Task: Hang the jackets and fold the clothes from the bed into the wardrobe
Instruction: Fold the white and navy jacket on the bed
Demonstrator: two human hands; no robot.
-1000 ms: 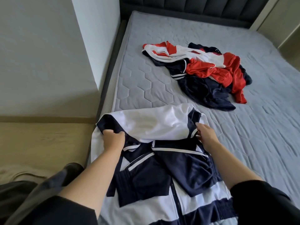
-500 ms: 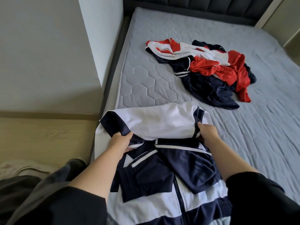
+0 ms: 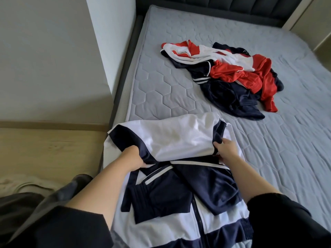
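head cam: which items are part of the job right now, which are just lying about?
In play:
- navy and white jacket, gripped by left hand and right hand
- red, white and navy clothes pile, waiting
- mattress

Lying about:
- beige cloth on the floor

Location type: domestic bedroom. Indicators: a bed [image 3: 223, 97] with a bare grey quilted mattress and a dark padded headboard [image 3: 223, 6]; plain pale walls [image 3: 44, 59]; light wood flooring [image 3: 44, 149] beside the bed frame; loose clothes [image 3: 223, 74] lying on the mattress.
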